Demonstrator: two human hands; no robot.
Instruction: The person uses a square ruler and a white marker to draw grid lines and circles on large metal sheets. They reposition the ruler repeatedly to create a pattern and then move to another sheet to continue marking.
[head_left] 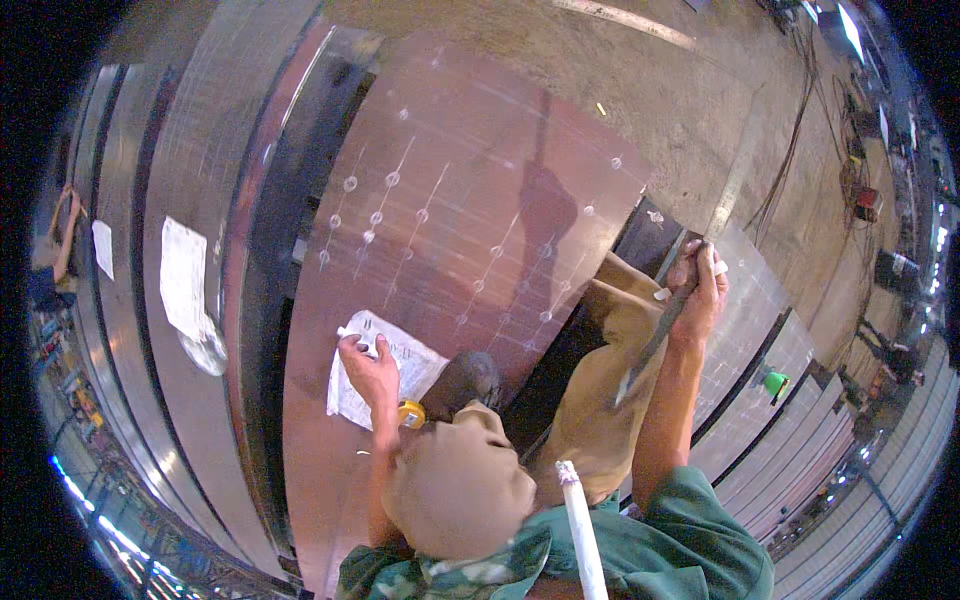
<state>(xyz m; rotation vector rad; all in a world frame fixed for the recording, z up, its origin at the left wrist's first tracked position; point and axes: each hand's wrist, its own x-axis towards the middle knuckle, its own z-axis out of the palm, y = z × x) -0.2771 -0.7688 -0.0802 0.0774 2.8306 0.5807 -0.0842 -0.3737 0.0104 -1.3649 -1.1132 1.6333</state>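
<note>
My right hand is closed around a long, flat steel ruler, raised to the right of my bent knee. The ruler slants through the grip, its lower end beside my trouser leg. Small white bits show at these fingers; what they are I cannot tell. My left hand lies on a white paper sheet with marks on it, fingers bent and thumb apart. A yellow tape measure sits beside the left wrist. Under the sheet is a reddish-brown steel plate with rows of chalk circles and lines.
Long steel beams run along the left, with a paper on one. Grey marked plates lie at right, bearing a small green object. Cables cross the floor. A cigarette juts up at the lower edge.
</note>
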